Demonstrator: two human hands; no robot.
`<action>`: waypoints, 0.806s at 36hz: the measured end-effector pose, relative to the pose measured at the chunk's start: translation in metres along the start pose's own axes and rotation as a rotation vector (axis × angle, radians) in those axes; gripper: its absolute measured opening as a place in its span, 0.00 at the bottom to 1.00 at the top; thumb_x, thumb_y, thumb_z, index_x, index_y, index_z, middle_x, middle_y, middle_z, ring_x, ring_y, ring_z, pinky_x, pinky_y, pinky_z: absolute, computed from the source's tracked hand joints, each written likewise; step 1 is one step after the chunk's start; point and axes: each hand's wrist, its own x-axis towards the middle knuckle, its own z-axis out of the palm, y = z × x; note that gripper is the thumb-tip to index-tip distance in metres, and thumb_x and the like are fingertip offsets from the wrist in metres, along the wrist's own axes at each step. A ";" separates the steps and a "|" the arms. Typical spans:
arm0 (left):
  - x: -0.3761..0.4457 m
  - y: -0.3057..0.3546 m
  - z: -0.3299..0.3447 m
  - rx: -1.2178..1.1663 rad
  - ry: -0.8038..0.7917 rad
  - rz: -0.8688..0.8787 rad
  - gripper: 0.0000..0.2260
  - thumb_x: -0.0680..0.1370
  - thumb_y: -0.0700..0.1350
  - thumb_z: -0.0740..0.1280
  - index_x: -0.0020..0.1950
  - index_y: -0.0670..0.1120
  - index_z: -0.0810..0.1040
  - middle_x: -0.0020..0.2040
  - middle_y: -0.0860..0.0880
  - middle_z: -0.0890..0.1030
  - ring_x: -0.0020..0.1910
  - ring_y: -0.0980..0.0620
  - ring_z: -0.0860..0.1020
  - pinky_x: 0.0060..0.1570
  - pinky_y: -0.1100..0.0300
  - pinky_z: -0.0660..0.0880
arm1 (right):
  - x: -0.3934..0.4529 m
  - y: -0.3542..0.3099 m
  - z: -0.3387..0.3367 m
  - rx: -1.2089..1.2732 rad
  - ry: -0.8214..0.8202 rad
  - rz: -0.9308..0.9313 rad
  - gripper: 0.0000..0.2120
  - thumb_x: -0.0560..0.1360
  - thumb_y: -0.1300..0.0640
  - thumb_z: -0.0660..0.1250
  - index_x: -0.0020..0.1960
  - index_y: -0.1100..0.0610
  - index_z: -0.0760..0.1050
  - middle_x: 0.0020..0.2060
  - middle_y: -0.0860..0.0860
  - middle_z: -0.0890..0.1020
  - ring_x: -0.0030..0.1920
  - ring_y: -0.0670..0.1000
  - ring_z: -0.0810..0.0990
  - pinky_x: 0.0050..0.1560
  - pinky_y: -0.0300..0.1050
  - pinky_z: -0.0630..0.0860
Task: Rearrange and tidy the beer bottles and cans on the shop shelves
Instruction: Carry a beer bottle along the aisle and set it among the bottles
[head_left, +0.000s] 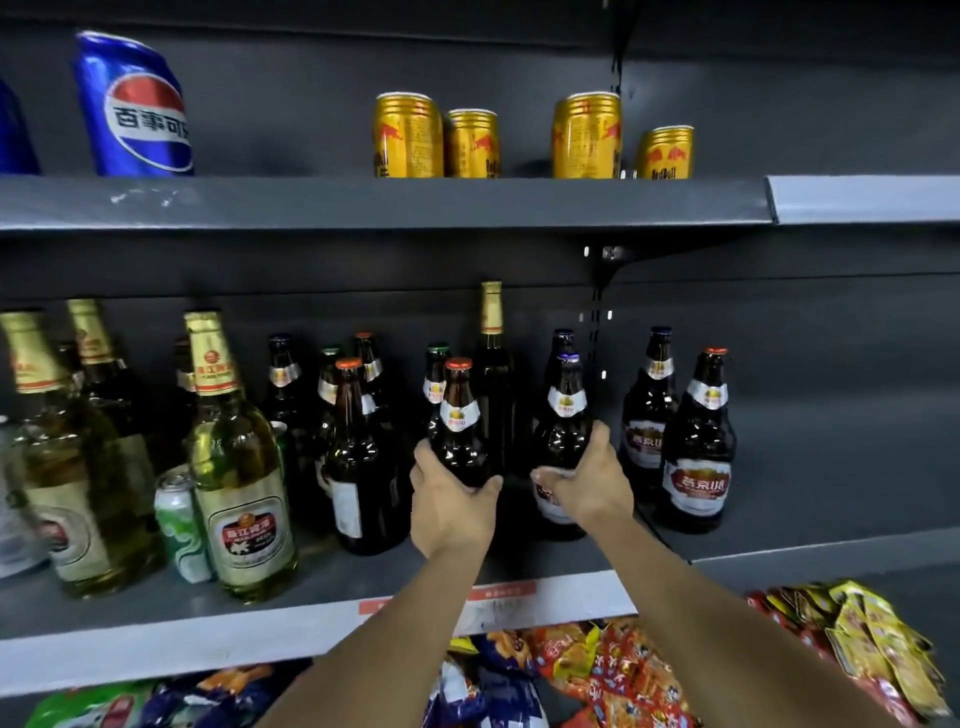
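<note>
Dark grey shop shelving (384, 202) fills my view, and I'm working its middle shelf (311, 587), crowded with upright beer. Both arms reach in so I can shift two bottles at once. My left hand (451, 506) wraps the body of a red-capped brown bottle (460, 415); my right hand (589, 480) wraps a dark-capped brown bottle (565, 410). Both stand vertical, necks up, labels roughly facing me, probably gripped low for steadiness. Further left a green can (182, 525) stands tucked between tall pale bottles (236, 467).

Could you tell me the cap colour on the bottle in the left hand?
Orange-red cap, head view.
</note>
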 end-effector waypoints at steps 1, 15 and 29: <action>0.001 0.001 0.000 -0.006 -0.012 -0.001 0.40 0.71 0.54 0.74 0.74 0.49 0.54 0.66 0.47 0.71 0.51 0.46 0.79 0.41 0.54 0.72 | 0.002 0.001 -0.003 -0.002 0.007 0.012 0.44 0.69 0.47 0.76 0.74 0.56 0.53 0.69 0.56 0.67 0.65 0.60 0.73 0.57 0.52 0.72; -0.008 0.026 0.031 0.032 -0.146 0.151 0.38 0.69 0.56 0.74 0.72 0.51 0.57 0.67 0.50 0.71 0.60 0.46 0.76 0.48 0.54 0.74 | 0.035 0.018 -0.011 -0.018 0.046 0.063 0.42 0.68 0.51 0.76 0.73 0.57 0.55 0.69 0.55 0.67 0.63 0.59 0.73 0.54 0.53 0.73; -0.004 0.032 0.059 -0.086 -0.249 0.188 0.42 0.71 0.47 0.73 0.76 0.49 0.49 0.71 0.44 0.62 0.63 0.43 0.73 0.55 0.45 0.75 | 0.010 -0.015 -0.020 0.151 0.535 -0.374 0.23 0.76 0.54 0.62 0.70 0.58 0.66 0.62 0.53 0.75 0.63 0.54 0.70 0.59 0.49 0.68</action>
